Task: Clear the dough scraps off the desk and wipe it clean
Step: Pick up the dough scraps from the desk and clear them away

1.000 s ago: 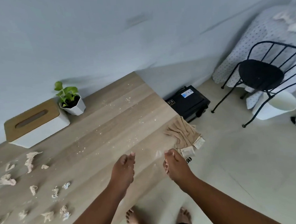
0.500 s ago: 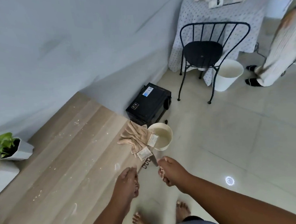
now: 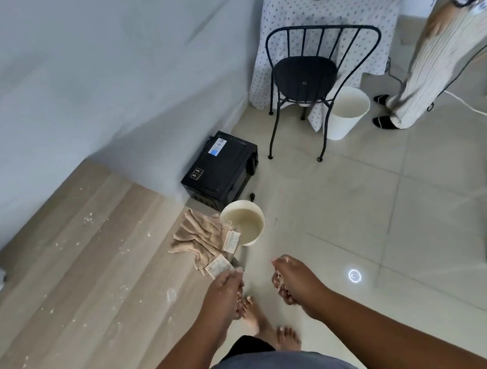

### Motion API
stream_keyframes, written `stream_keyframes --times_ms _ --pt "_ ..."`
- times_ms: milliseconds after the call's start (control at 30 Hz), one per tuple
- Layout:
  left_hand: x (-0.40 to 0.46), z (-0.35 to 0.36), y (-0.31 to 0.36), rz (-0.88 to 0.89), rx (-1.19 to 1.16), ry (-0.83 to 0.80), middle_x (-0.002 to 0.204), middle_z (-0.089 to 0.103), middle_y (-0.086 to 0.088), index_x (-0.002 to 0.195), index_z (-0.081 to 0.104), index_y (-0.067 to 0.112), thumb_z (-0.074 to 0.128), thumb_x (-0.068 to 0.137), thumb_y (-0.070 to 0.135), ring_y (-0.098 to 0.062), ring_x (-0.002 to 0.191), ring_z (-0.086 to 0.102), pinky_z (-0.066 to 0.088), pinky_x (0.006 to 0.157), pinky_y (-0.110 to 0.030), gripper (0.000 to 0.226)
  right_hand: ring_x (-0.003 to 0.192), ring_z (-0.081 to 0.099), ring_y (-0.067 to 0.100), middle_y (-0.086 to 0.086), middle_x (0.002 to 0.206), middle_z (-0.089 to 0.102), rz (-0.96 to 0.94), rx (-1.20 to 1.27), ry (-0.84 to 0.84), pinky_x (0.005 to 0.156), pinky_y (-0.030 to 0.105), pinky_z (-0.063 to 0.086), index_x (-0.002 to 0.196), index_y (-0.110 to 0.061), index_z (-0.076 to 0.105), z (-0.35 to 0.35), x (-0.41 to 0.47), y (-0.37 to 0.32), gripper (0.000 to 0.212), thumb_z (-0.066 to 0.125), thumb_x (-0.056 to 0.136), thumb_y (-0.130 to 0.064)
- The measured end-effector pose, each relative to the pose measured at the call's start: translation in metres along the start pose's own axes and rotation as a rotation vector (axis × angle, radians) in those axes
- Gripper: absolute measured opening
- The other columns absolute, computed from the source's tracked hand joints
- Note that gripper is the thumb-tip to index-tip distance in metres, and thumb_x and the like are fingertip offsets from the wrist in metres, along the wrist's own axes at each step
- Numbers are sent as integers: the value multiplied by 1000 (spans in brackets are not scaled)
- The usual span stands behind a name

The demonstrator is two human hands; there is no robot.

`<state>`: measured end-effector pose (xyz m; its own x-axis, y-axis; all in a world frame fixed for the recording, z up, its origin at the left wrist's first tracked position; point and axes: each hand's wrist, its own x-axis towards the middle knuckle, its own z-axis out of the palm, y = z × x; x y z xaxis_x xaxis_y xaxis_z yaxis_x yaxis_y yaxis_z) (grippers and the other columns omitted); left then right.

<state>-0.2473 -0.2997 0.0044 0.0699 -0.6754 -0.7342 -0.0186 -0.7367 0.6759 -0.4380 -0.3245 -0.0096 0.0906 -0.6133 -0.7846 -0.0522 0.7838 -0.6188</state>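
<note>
While both hands hang past worktop (image 3: 70, 283) edge, right hand (image 3: 293, 281) pinches dough scraps (image 3: 278, 277): soft, sticky, light. Left hand (image 3: 225, 292) loosely curled, holds nothing. Cloth (image 3: 200, 239) limp; bunch mid-fold.

The desk (image 3: 70, 283) fills the lower left against the wall. A cloth (image 3: 200, 239) lies on its right corner, overhanging toward a small bucket (image 3: 243, 224) on the floor just beside. Behind the bucket sits a box-shaped case (image 3: 221, 168); farther right stand a chair (image 3: 305, 76) and a bin (image 3: 346, 110).
</note>
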Motion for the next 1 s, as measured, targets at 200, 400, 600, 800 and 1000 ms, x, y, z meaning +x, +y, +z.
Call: stream_keyframes --times_ms 200,400,600,800,1000 --pt "29 9 30 -3 40 -96 61 46 2 75 60 23 61 99 41 -14 50 40 29 47 -24 30 48 40 13 2 68 56 30 -31 43 48 24 27 89 -20 52 -10 16 -30 27 51 102 -44" --pt "55 18 45 -9 52 -171 57 44 2 80 52 14 56 104 30 -13 45 38 26 44 -22 29 47 43 12 1 64 58 74 -10 123 47 23 29 89 -16 53 -7 34 -53 28 51 104 -39" --pt "68 34 53 -19 56 -214 54 45 3 77 52 13 56 105 31 -14 43 40 25 44 -21 33 48 45 14 2 67 60 61 28 159 45 23 31 84 -17 52 -6 43 -66 31 54 103 -41" --pt "85 43 71 -17 -8 -192 53 44 2 78 52 13 57 104 32 -14 43 39 26 44 -21 32 45 43 14 2 66 61 46 -2 148 45 21 30 83 -18 51 -12 56 -91 30 54 103 -40" --pt "114 63 100 7 -81 -106 55 47 2 78 56 15 58 102 34 -13 45 42 30 43 -23 31 54 46 19 4 68 59 45 -24 92 54 26 33 87 -16 49 -24 92 -121 28 52 103 -39"
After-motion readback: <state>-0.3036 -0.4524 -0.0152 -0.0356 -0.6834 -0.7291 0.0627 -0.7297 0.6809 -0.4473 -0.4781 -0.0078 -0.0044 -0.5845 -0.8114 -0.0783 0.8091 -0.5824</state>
